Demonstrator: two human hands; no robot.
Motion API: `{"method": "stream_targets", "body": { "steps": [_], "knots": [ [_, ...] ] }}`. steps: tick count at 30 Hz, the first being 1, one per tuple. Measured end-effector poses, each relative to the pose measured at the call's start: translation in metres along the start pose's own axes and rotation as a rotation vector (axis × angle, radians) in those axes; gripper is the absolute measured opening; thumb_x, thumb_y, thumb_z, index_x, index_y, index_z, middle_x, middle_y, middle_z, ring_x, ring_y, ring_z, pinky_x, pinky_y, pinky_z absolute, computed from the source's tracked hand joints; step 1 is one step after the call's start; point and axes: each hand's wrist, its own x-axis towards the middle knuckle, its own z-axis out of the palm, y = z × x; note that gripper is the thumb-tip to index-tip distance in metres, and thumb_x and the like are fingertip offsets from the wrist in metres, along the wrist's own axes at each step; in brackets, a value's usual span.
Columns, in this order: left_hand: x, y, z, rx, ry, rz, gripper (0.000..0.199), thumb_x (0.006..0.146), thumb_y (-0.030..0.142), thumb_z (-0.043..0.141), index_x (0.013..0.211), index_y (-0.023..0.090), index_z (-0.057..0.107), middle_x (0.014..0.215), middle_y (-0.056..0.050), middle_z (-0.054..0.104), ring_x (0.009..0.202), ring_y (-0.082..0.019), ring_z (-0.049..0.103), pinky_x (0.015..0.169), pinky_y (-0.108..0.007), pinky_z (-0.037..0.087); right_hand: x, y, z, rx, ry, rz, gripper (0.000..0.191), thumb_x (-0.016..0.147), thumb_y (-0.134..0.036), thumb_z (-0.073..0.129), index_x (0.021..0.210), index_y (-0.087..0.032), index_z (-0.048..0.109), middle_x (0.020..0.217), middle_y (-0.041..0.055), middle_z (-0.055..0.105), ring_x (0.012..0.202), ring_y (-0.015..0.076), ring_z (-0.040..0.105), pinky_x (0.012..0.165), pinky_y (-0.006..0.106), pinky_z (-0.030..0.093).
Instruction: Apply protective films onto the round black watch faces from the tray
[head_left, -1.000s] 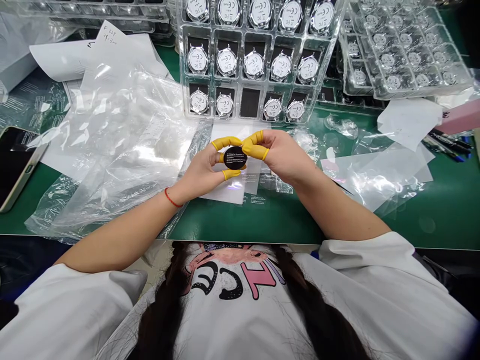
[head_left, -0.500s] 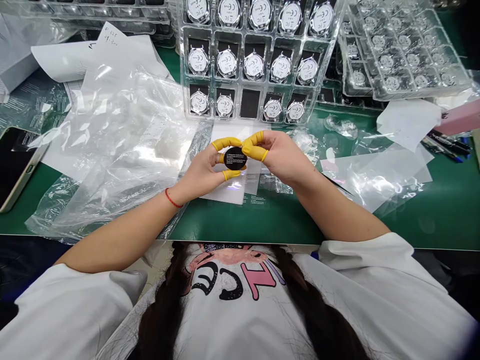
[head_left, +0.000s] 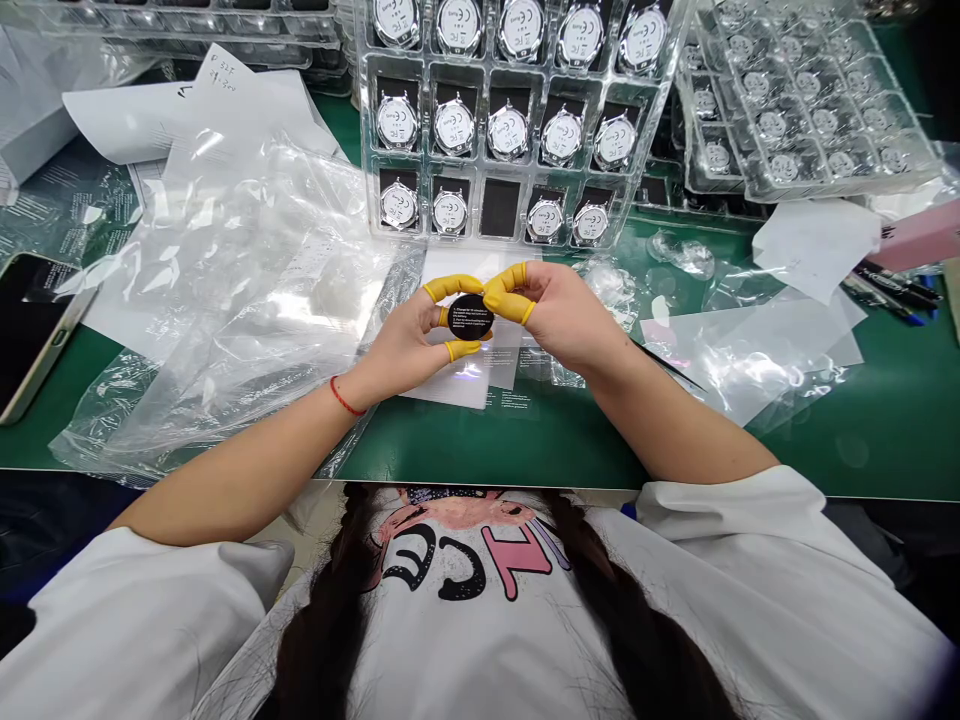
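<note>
Between my hands is a round watch [head_left: 471, 318], its dark face covered with lines of small white print. My left hand [head_left: 409, 340] grips it by the rim, index finger on top and thumb below, with yellow covers on the fingertips. From the other side, my right hand [head_left: 551, 305] pinches at its upper right edge with thumb and forefinger, also in yellow covers. Whether a film edge is between those right fingertips cannot be made out. Just under the hands lie white sheets [head_left: 450, 385] and a clear film printed with small white text [head_left: 510, 398].
Ahead stands a clear tray [head_left: 365, 150] of watches lying back up; one front-row pocket shows only black lining. More trays [head_left: 810, 110] are stacked at right. Plastic bags [head_left: 247, 250] and a phone [head_left: 34, 330] lie left, pens [head_left: 892, 290] right, on the green table [head_left: 570, 450].
</note>
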Motion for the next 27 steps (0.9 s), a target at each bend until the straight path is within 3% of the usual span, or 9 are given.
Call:
{"method": "stream_targets", "body": {
  "steps": [27],
  "knots": [
    [0.0004,-0.0012,-0.0003,0.012,0.006,0.008,0.054,0.073,0.027,0.082,0.121,0.023,0.057,0.117,-0.002,0.069,0.093,-0.014,0.074,0.084,-0.024,0.059,-0.0026,-0.0001,0.0019,-0.046,0.030,-0.049,0.010,0.081,-0.029,0.068,0.082,-0.020,0.067,0.091,0.0003,0.069,0.087,0.0148,0.061,0.083,0.032,0.045]
  ]
}}
